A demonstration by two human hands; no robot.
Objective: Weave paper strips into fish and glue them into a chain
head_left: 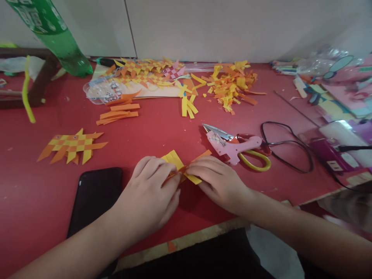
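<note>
Between my two hands, just above the red table, are yellow paper strips [173, 158] crossed with an orange paper strip [203, 155]. My left hand [155, 186] is closed, its thumb and fingers pinching the strips from the left. From the right, my right hand [218, 180] pinches the same strips, its fingers curled over the orange one. My fingers hide much of where the strips cross. A finished woven paper fish [74, 145] in orange and yellow lies to the left. Beside my left forearm is a black phone [97, 193].
A pink glue gun [232, 147] lies over scissors [255, 161], its black cord [290, 168] looping right. Orange strips [119, 113], yellow strips [188, 106] and a scrap pile [232, 85] lie farther back. A green bottle [68, 52] stands back left; a purple box [331, 155] sits right.
</note>
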